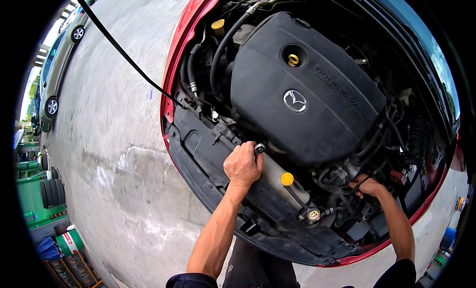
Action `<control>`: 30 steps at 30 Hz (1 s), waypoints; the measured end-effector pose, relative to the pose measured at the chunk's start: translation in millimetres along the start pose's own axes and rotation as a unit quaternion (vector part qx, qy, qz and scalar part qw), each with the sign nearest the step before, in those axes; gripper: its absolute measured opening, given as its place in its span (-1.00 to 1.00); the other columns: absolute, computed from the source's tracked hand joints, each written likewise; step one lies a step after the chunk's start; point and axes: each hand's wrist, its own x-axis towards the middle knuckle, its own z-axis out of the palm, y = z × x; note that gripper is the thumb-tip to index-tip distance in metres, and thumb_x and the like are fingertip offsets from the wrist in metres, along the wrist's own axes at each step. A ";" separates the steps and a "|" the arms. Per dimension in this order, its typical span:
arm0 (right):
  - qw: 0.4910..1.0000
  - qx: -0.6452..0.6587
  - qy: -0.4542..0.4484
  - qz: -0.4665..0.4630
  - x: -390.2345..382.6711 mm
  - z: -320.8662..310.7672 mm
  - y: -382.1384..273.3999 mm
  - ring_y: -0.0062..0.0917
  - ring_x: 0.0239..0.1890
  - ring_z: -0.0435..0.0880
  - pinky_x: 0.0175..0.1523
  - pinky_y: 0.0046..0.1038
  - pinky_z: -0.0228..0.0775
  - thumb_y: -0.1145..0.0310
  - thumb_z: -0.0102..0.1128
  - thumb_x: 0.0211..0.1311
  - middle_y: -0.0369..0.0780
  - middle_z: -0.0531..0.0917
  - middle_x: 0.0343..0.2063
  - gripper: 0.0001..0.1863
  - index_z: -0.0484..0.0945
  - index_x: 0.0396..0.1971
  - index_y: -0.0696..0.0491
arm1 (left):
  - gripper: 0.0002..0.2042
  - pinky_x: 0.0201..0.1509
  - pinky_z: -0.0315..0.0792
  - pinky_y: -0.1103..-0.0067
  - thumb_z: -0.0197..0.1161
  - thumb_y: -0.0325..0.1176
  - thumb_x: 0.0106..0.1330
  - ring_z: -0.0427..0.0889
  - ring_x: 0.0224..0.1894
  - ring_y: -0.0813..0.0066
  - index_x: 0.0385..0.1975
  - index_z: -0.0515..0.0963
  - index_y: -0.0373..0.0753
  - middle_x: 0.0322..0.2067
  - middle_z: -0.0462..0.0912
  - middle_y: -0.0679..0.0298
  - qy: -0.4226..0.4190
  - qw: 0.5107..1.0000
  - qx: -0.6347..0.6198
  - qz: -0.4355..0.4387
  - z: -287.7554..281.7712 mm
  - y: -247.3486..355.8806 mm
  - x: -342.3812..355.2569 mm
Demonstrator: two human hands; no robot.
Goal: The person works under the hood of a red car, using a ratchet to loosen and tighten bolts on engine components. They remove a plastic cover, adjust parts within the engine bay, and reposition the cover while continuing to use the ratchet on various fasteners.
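A: Left hand (242, 165) first. Fingers?

B: Curled into a fist around a ratchet (259, 149). Only the metal head shows, poking out past the knuckles on the upper right side of the fist. Handle is buried in the palm.

A: Where does it sit?

B: At the front edge of the engine bay, over the black front panel (198, 139), just below the near corner of the big black engine cover (302, 89).

A: Axis?

B: From what shows, it seems to run from the palm up and right, head pointing toward the engine cover. Can't see what the head sits on.

A: Right hand (368, 185)?

B: Down among black hoses (377, 139) at the right side of the bay. Fingers are hidden in the clutter; can't tell whether they grip anything.

A: Which hand is nearer the tool?

B: Left, it has it. Right is well apart, across the bay.

A: Between them?

B: A pale tube with a yellow cap (287, 179), then a second yellow-ringed cap (313, 214) lower down. Red car body (171, 74) frames the bay, concrete floor (109, 154) to the left.
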 end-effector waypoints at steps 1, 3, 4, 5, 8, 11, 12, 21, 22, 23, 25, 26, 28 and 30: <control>1.000 -0.010 -0.022 0.021 -0.6 -2.5 -3.5 -0.57 -0.66 0.51 -0.54 -0.48 0.41 0.30 0.17 0.43 -0.23 0.60 -0.61 -0.71 0.65 -0.22 0.27 | -0.82 -0.44 0.44 0.47 0.35 -0.36 0.02 0.58 -0.48 0.36 -0.37 0.55 -0.14 -0.52 0.57 0.34 0.001 1.000 -0.001 0.002 0.1 0.5 0.5; 0.999 0.011 -0.045 0.005 1.0 -9.2 0.4 -0.54 -0.67 0.47 -0.55 -0.46 0.40 0.30 0.13 0.45 -0.21 0.63 -0.55 -0.70 0.64 -0.16 0.28 | -0.82 -0.43 0.44 0.47 0.35 -0.35 0.03 0.59 -0.47 0.36 -0.37 0.55 -0.14 -0.52 0.57 0.34 -0.003 1.000 -0.007 -0.002 0.7 3.0 0.9; 0.996 0.074 -0.052 0.008 3.2 -14.2 10.0 -0.55 -0.66 0.48 -0.53 -0.46 0.41 0.31 0.13 0.44 -0.23 0.61 -0.56 -0.69 0.63 -0.13 0.29 | -0.82 -0.43 0.44 0.47 0.35 -0.35 0.03 0.59 -0.47 0.36 -0.37 0.55 -0.14 -0.53 0.56 0.34 -0.004 1.000 -0.011 -0.005 2.5 4.6 2.2; 0.989 0.137 -0.060 0.013 6.3 -16.5 18.4 -0.55 -0.65 0.48 -0.52 -0.46 0.42 0.33 0.13 0.44 -0.25 0.59 -0.56 -0.69 0.62 -0.10 0.31 | -0.83 -0.43 0.44 0.46 0.34 -0.36 0.04 0.59 -0.47 0.35 -0.37 0.55 -0.14 -0.52 0.57 0.33 -0.004 1.000 -0.016 -0.005 2.4 5.8 3.2; 0.998 0.058 -0.018 -0.030 15.5 -15.8 27.7 -0.50 -0.63 0.59 -0.51 -0.46 0.52 0.37 0.23 0.36 -0.18 0.64 -0.55 -0.72 0.64 -0.21 0.34 | -0.85 -0.43 0.44 0.45 0.33 -0.37 0.05 0.61 -0.47 0.31 -0.37 0.55 -0.15 -0.52 0.59 0.31 -0.007 1.000 -0.023 -0.010 0.2 7.2 3.9; 0.996 0.030 0.060 -0.060 4.5 -1.0 21.7 -0.38 -0.59 0.69 -0.49 -0.42 0.63 0.46 0.35 0.23 -0.07 0.69 -0.47 -0.77 0.62 -0.31 0.38 | -0.84 -0.42 0.45 0.45 0.33 -0.37 0.05 0.61 -0.47 0.31 -0.37 0.55 -0.16 -0.52 0.59 0.31 -0.009 1.000 -0.020 -0.015 -1.9 5.7 2.0; 0.996 0.026 0.062 -0.062 10.2 -1.3 24.9 -0.31 -0.57 0.74 -0.53 -0.38 0.64 0.53 0.40 0.16 -0.06 0.68 -0.50 -0.76 0.61 -0.30 0.41 | -0.84 -0.42 0.45 0.45 0.33 -0.37 0.04 0.61 -0.47 0.31 -0.37 0.55 -0.16 -0.52 0.59 0.30 -0.006 1.000 -0.019 -0.011 -2.6 4.6 2.3; 0.989 0.111 -0.097 0.017 20.8 -28.3 36.4 -0.48 -0.43 0.63 -0.32 -0.44 0.61 0.22 0.25 0.39 -0.16 0.66 -0.32 -0.61 0.61 -0.14 0.33 | -0.80 -0.41 0.46 0.45 0.35 -0.35 0.01 0.60 -0.44 0.33 -0.36 0.55 -0.15 -0.49 0.58 0.32 -0.012 1.000 -0.018 -0.004 3.6 6.6 3.2; 0.987 0.116 -0.106 0.018 22.3 -27.6 31.4 -0.46 -0.43 0.65 -0.33 -0.43 0.62 0.24 0.25 0.39 -0.14 0.69 -0.33 -0.62 0.63 -0.15 0.34 | -0.78 -0.40 0.46 0.46 0.37 -0.34 0.00 0.60 -0.43 0.35 -0.34 0.55 -0.15 -0.48 0.58 0.33 -0.015 1.000 -0.014 -0.004 2.1 5.7 2.4; 0.991 0.101 -0.089 0.007 21.9 -23.9 28.9 -0.45 -0.45 0.66 -0.35 -0.43 0.62 0.27 0.26 0.37 -0.12 0.69 -0.32 -0.64 0.63 -0.17 0.34 | -0.77 -0.39 0.46 0.46 0.37 -0.34 0.00 0.60 -0.43 0.34 -0.34 0.55 -0.15 -0.48 0.58 0.33 -0.016 1.000 -0.012 -0.004 1.2 4.2 1.6; 0.996 0.072 -0.052 -0.013 20.3 -17.1 25.0 -0.45 -0.50 0.67 -0.38 -0.43 0.61 0.33 0.29 0.34 -0.10 0.71 -0.31 -0.68 0.64 -0.21 0.36 | -0.77 -0.39 0.46 0.45 0.37 -0.34 -0.01 0.60 -0.42 0.34 -0.34 0.55 -0.16 -0.48 0.58 0.32 -0.018 1.000 -0.010 -0.005 -0.2 2.5 1.6; 0.997 0.056 -0.036 -0.027 19.3 -14.6 24.5 -0.44 -0.51 0.67 -0.41 -0.43 0.62 0.36 0.31 0.31 -0.09 0.71 -0.34 -0.69 0.63 -0.22 0.38 | -0.77 -0.39 0.46 0.45 0.37 -0.35 -0.01 0.60 -0.42 0.33 -0.34 0.54 -0.16 -0.48 0.58 0.32 -0.019 1.000 -0.010 -0.004 -1.2 3.4 2.0; 0.998 0.024 -0.003 -0.056 16.0 -9.1 24.1 -0.42 -0.55 0.69 -0.46 -0.43 0.62 0.41 0.36 0.24 -0.07 0.70 -0.40 -0.70 0.62 -0.24 0.41 | -0.83 -0.42 0.44 0.44 0.34 -0.37 0.03 0.61 -0.46 0.32 -0.37 0.55 -0.15 -0.52 0.58 0.31 -0.009 1.000 -0.014 -0.003 -2.1 6.3 4.1; 0.997 0.002 0.036 -0.064 12.8 -4.8 23.9 -0.38 -0.55 0.72 -0.48 -0.43 0.63 0.45 0.39 0.19 -0.04 0.70 -0.41 -0.69 0.61 -0.24 0.42 | -0.86 -0.44 0.44 0.44 0.32 -0.39 0.05 0.61 -0.47 0.31 -0.38 0.55 -0.15 -0.54 0.58 0.31 -0.002 1.000 -0.019 -0.002 -1.2 7.3 4.4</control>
